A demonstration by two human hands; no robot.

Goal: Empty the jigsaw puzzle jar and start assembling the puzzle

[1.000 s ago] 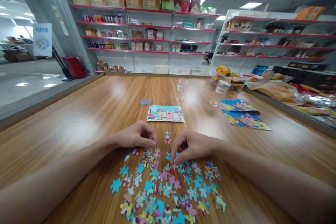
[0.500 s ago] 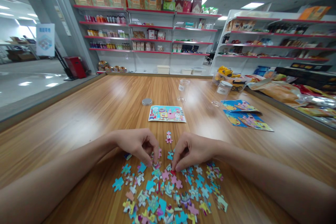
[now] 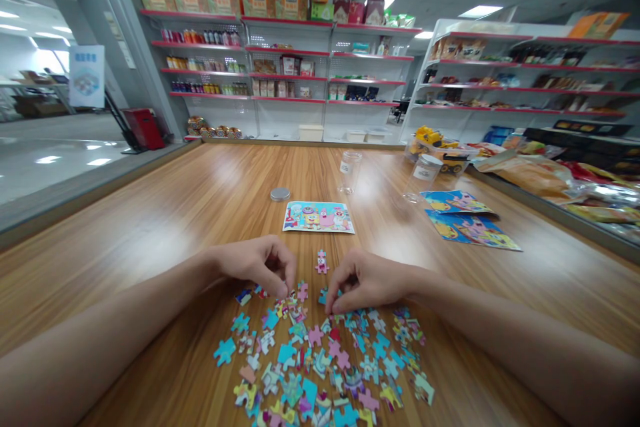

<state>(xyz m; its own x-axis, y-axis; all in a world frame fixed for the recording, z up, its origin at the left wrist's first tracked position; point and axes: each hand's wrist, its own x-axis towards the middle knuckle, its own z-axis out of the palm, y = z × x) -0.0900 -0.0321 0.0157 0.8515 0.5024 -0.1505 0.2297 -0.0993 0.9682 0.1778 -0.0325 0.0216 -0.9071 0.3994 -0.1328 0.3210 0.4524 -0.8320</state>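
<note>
Loose jigsaw pieces (image 3: 287, 353), mostly light blue, pink and yellow, lie in a spread heap on the table before me. My left hand (image 3: 263, 267) is closed in a pinch at the heap's upper left, its fingertips by small coloured pieces. Facing it, my right hand (image 3: 367, 283) is also pinched, low over the pieces just above a red piece (image 3: 335, 334). Whatever either pinch holds is hidden by the fingers. Between and beyond the hands, a small joined pink strip (image 3: 321, 261) with a cartoon face lies apart. Behind it is a cartoon picture card (image 3: 319, 217).
A round silver lid (image 3: 280, 194) and clear jar (image 3: 350, 172) stand beyond the card. To the right are a lidded jar (image 3: 423, 178), blue picture sheets (image 3: 473, 230) and a tub with yellow toy vehicles (image 3: 435, 139). Packaged goods lie along the right edge; shelves stand behind.
Both hands have lifted slightly away from me, the left also moving a little to the left. The red piece by my right fingertips is now uncovered, as are pieces below my left fingers.
</note>
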